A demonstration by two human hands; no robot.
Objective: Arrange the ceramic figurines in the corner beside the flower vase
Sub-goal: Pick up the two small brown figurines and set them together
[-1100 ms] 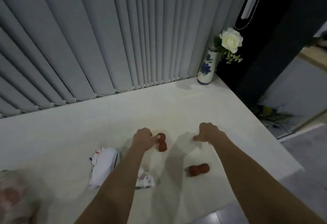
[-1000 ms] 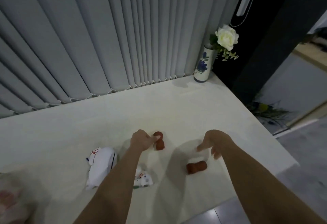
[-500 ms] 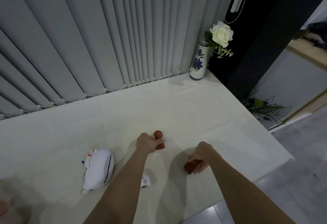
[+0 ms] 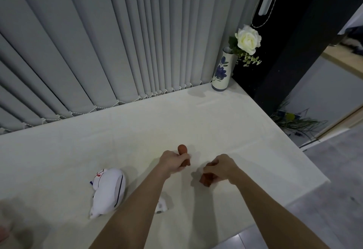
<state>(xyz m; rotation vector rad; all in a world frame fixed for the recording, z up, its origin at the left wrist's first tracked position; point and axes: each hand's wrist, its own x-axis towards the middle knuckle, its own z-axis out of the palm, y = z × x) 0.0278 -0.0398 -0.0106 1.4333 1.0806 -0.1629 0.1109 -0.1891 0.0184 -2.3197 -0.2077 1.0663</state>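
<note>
My left hand (image 4: 171, 162) is closed around a small brown figurine (image 4: 182, 149), whose rounded head sticks up past my fingers. My right hand (image 4: 221, 167) grips a second brown figurine (image 4: 205, 181), its lower end showing under my palm. A larger white cat figurine (image 4: 107, 191) lies on its side on the white table (image 4: 117, 134), left of my left forearm. A small white painted figurine (image 4: 162, 206) peeks out from behind that forearm. The flower vase (image 4: 222, 71), white with blue flowers and holding a white rose, stands in the far right corner.
Grey vertical blinds (image 4: 117, 42) run along the table's back edge. A dark pillar (image 4: 284, 42) rises just right of the vase. The table's right edge drops to a grey floor with a green plant (image 4: 292, 121). A blurred shape (image 4: 7, 231) sits at the lower left.
My right hand dropped onto the second brown figurine and closed on it, lifting one end. My left hand tightened around the first brown figurine. The view shifted, bringing the vase higher in frame.
</note>
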